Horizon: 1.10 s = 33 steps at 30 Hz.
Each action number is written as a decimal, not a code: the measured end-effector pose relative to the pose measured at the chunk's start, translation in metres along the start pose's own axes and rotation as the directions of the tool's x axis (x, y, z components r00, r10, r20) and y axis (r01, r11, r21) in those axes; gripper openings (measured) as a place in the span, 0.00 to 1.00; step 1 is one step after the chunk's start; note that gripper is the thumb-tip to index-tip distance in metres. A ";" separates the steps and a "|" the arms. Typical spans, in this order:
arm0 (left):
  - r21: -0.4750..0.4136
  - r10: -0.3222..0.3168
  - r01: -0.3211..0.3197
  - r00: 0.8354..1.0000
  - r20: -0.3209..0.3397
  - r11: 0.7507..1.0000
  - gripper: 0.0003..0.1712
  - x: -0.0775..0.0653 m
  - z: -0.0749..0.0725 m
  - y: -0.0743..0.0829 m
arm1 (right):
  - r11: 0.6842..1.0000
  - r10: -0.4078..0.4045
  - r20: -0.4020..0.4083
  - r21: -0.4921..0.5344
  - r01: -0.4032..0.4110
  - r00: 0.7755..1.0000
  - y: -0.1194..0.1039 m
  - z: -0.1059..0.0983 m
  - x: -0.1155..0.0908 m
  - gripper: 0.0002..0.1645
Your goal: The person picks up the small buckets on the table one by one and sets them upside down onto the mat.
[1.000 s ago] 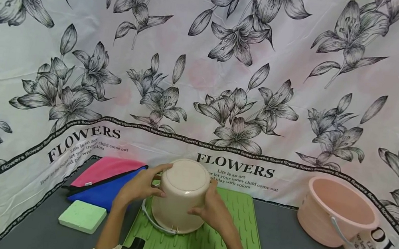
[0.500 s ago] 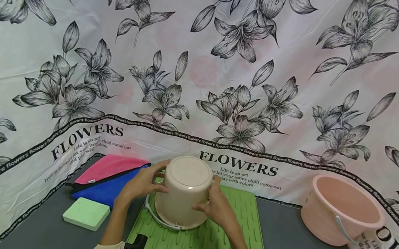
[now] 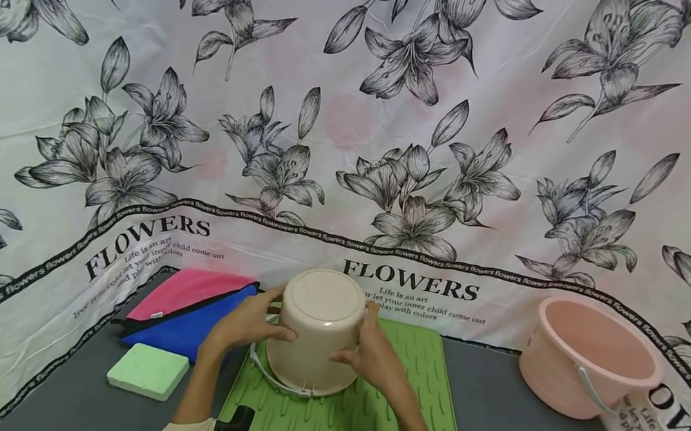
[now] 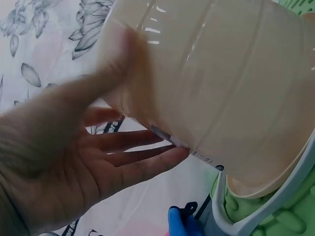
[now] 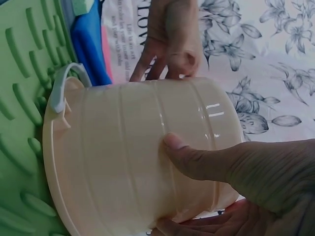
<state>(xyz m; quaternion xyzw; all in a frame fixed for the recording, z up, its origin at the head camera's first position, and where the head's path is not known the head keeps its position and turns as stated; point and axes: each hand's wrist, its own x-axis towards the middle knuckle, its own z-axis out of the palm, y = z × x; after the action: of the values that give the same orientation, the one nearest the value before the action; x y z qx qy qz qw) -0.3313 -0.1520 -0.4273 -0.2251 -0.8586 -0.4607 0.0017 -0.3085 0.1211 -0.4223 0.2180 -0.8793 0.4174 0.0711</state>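
Observation:
A beige bucket (image 3: 314, 362) stands upside down on a green ridged mat (image 3: 418, 396), its closed bottom facing up. The pale handle (image 3: 278, 381) hangs round the rim at the front left. My left hand (image 3: 243, 320) holds the left side near the top, thumb on the front wall and fingers behind. On the opposite side my right hand (image 3: 378, 357) grips the wall the same way. The right wrist view shows the right thumb (image 5: 184, 152) pressed on the ribbed wall (image 5: 133, 147), fingers partly hidden beneath. In the left wrist view the left thumb is blurred.
A pale green block (image 3: 148, 371) lies on the dark grey table (image 3: 483, 409) at left. Behind it sit pink cloth (image 3: 188, 290) and blue cloth (image 3: 184, 335). A peach bucket (image 3: 561, 375) stands upright at far right. A flower-printed sheet (image 3: 292, 252) backs the table.
The left thumb has slid slightly further across the front of the bucket. Both hands stay on the bucket, and the head view has shifted a little.

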 end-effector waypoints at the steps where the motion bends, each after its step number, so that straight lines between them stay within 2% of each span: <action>1: -0.007 -0.025 0.025 1.000 -0.003 1.000 0.65 0.000 0.001 0.002 | 1.000 -0.001 -0.002 -0.009 0.001 1.000 0.000 -0.001 0.000 0.63; 4: -0.016 -0.087 0.087 0.996 -0.018 0.996 0.67 0.001 0.004 0.008 | 1.000 -0.002 0.004 -0.023 0.002 1.000 -0.001 -0.002 -0.001 0.63; 8: -0.012 -0.107 0.107 0.994 -0.026 0.994 0.67 0.001 0.007 0.012 | 1.000 0.007 0.024 -0.018 -0.007 1.000 -0.001 -0.002 -0.002 0.64; 13: -0.035 -0.101 0.100 0.995 -0.026 0.994 0.67 0.001 0.006 0.014 | 1.000 0.003 0.071 0.028 -0.005 0.997 -0.002 -0.009 -0.001 0.64; 17: -0.051 -0.085 0.084 0.996 -0.019 0.995 0.67 0.001 0.005 0.014 | 0.997 0.036 0.133 0.057 -0.044 0.990 -0.002 -0.021 -0.001 0.64; 23: -0.051 -0.097 0.096 0.995 -0.019 0.994 0.67 0.002 0.005 0.013 | 0.994 0.108 0.132 -0.027 -0.105 0.985 -0.005 -0.036 -0.003 0.64; 33: -0.050 -0.102 0.101 0.995 -0.016 0.994 0.67 0.002 0.005 0.014 | 0.990 0.096 0.117 -0.118 -0.082 0.989 -0.009 -0.068 -0.011 0.53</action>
<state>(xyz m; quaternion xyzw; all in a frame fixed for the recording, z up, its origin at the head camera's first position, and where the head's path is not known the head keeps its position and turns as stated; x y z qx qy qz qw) -0.3263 -0.1405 -0.4186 -0.1768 -0.8573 -0.4832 -0.0195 -0.2990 0.1715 -0.3760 0.1993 -0.9131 0.3555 0.0107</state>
